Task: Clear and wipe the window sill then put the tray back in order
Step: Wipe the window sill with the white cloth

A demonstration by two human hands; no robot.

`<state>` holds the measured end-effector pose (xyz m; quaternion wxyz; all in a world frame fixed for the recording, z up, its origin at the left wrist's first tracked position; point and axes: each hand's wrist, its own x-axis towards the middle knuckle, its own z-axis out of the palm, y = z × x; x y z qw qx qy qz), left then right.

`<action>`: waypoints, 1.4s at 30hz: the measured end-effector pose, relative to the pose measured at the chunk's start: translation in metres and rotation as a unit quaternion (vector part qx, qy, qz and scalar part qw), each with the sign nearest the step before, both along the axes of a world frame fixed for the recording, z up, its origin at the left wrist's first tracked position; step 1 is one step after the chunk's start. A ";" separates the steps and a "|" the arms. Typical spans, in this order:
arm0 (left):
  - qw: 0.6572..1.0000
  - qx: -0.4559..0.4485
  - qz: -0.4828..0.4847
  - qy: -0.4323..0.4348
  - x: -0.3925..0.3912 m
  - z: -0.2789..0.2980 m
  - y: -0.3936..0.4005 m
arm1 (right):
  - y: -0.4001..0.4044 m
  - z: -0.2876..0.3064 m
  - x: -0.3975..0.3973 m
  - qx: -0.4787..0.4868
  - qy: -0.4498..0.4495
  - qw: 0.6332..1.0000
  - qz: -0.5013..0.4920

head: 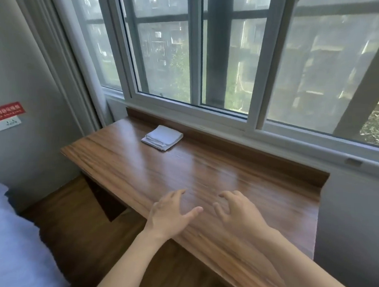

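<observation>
Both hands reach out over the near part of the long brown wood-grain surface (141, 168) that runs beneath the window. The left hand (169, 213) has its fingers spread and loosely extended, thumb pointing toward the other hand, and holds nothing. The right hand (237, 209), just beside it, has its fingers apart and lightly bent at the tips, also holding nothing. Whether either palm touches the wood cannot be told; the fingertips lie close over it.

Well beyond the hands and a little to the left of the left hand, a folded white cloth (162, 137) lies flat on the surface, near the raised wooden back edge under the white-framed sliding window (192, 54). No hand touches the cloth.

Far to the left of the left hand, a red rectangular sign (3, 112) is fixed to the grey wall above a white wall socket (8, 123). Below and left of the left forearm, the corner of a bed with white bedding (15, 242) sits on the dark wooden floor (78, 227).
</observation>
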<state>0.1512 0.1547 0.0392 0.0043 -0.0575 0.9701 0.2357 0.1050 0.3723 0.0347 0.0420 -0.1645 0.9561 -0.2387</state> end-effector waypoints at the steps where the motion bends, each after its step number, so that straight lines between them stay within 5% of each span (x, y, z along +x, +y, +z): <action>1: 1.000 -0.001 0.004 -0.001 0.001 0.000 -0.007 | -0.007 0.001 -0.001 -0.004 0.000 1.000 0.004; 20: 0.996 0.025 0.086 -0.018 -0.021 -0.019 -0.121 | -0.135 -0.003 -0.073 -0.020 -0.006 0.995 0.102; 35: 0.997 -0.037 0.059 -0.026 -0.187 -0.039 -0.289 | -0.338 -0.044 -0.274 -0.058 -0.032 0.991 0.118; 42: 0.996 -0.032 0.050 -0.064 -0.267 -0.052 -0.372 | -0.389 -0.075 -0.386 0.065 0.073 0.994 0.051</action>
